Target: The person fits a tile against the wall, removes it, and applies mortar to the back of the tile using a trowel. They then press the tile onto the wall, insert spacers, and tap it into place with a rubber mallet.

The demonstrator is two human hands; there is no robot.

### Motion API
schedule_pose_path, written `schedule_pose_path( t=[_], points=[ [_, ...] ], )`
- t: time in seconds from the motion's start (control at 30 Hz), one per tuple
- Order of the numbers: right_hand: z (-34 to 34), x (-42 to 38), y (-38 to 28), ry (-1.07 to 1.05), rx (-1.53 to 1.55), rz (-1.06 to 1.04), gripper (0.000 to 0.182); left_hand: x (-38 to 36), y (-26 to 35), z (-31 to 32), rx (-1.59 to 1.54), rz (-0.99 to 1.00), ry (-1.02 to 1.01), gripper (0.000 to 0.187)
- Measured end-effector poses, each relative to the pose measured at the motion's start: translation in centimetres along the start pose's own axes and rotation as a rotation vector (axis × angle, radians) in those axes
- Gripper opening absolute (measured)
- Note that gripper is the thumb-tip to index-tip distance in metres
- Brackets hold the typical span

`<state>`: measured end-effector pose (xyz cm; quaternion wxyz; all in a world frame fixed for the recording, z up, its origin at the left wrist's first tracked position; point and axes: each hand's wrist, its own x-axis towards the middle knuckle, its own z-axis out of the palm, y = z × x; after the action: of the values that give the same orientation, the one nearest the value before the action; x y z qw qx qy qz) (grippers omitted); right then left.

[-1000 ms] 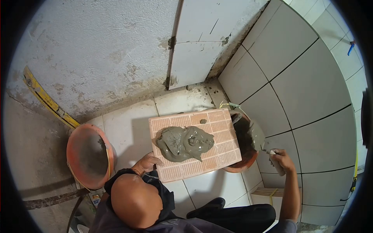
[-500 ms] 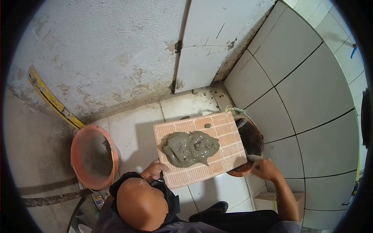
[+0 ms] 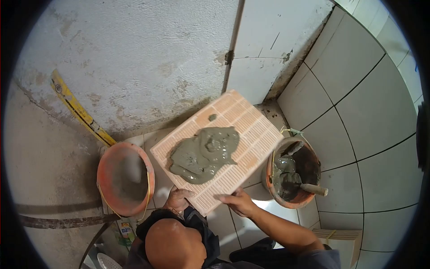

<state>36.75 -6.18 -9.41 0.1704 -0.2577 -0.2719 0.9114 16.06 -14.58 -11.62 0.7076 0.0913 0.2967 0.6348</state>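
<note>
Left hand (image 3: pixel 179 198) clamped on near left edge of tile (image 3: pixel 253 139); right hand (image 3: pixel 239 202) clamped on near right edge. Tile held above floor (image 3: pixel 219 224), ribbed face up, mortar (image 3: pixel 204 157) heaped on it. Right: bucket (image 3: pixel 299 204), trowel (image 3: pixel 314 189) inside, handle over rim. Left: second bucket (image 3: pixel 109 172). Beyond it, yellow level (image 3: pixel 83 115) by wall (image 3: pixel 139 62).

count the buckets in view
2: one bucket at picture left, below the yellow level; a second bucket at right, beside the tile, holding mortar and a trowel. Others could be hidden.
</note>
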Motion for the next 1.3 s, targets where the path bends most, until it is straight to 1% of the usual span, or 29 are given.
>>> schedule_pose_path(
  t=[0.07, 0.1, 0.17, 0.2, 0.27, 0.3, 0.37, 0.43, 0.63, 0.77, 0.93, 1.03, 1.07, 1.1, 1.17, 1.2, 1.23, 1.3],
  points=[
    [0.6, 2.1, 0.9, 0.142, -0.089, -0.107, 0.056, -0.7, -0.1, -1.3, 0.010, 0.008, 0.069, 0.055],
    [0.6, 2.8, 1.3, 0.140, -0.087, -0.110, 0.056, -0.9, -0.5, -1.4, 0.014, 0.008, 0.069, 0.055],
    [0.3, 3.7, 2.0, 0.148, 0.040, -0.207, 0.049, -0.9, -1.4, -1.4, 0.016, 0.099, 0.220, 0.054],
    [0.1, 3.9, 2.0, 0.127, 0.065, -0.226, 0.049, -0.9, -2.2, -1.4, 0.014, 0.095, 0.222, 0.054],
    [-1.1, 4.1, 2.0, 0.115, 0.089, -0.205, 0.050, -0.5, -3.4, -1.6, 0.167, 0.255, 0.174, 0.045],
    [-1.6, 4.2, 1.9, 0.101, 0.117, -0.191, 0.051, -0.6, -3.8, -1.4, 0.240, 0.327, 0.158, 0.045],
    [-2.7, 4.1, 1.2, 0.180, 0.105, -0.134, 0.053, -0.8, -3.4, -1.3, 0.283, 0.375, 0.131, 0.045],
    [-4.3, 4.2, 1.0, 0.143, 0.170, -0.150, 0.052, -1.2, -2.3, -0.9, 0.244, 0.369, 0.115, 0.045],
    [-6.0, 4.8, 0.8, 0.131, 0.086, -0.151, 0.051, -1.0, 1.1, -1.3, -0.023, 0.225, 0.024, 0.045],
    [-8.2, 6.3, 1.3, 0.103, 0.136, -0.123, 0.049, 0.1, 2.4, -2.3, -0.187, 0.157, -0.053, 0.046],
    [-9.2, 8.3, 0.8, 0.131, 0.182, -0.087, 0.045, 1.9, 3.1, -4.2, -0.345, 0.114, -0.118, 0.047],
    [-10.9, 9.4, -0.3, 0.165, 0.106, -0.064, 0.045, 3.1, 2.9, -5.7, -0.336, 0.112, -0.067, 0.048],
    [-11.4, 9.8, -0.7, 0.165, 0.150, -0.033, 0.041, 3.5, 2.8, -6.4, -0.317, 0.112, -0.035, 0.049],
    [-12.2, 10.2, -1.0, 0.168, 0.146, -0.029, 0.041, 3.8, 2.5, -7.0, -0.293, 0.110, -0.004, 0.050],
    [-14.0, 11.4, -1.2, 0.116, 0.181, 0.005, 0.046, 4.4, 2.0, -8.0, -0.215, 0.106, 0.093, 0.057],
    [-12.7, 11.6, -2.2, 0.150, 0.158, 0.010, 0.048, 4.5, 2.1, -7.6, -0.240, 0.116, 0.124, 0.053],
    [-12.6, 12.2, -3.2, 0.151, 0.153, 0.017, 0.048, 4.9, 2.2, -7.4, -0.247, 0.119, 0.127, 0.053],
    [-12.4, 12.8, -4.8, 0.138, 0.172, 0.069, 0.052, 5.0, 2.2, -7.2, -0.202, 0.088, 0.204, 0.054]
  ],
)
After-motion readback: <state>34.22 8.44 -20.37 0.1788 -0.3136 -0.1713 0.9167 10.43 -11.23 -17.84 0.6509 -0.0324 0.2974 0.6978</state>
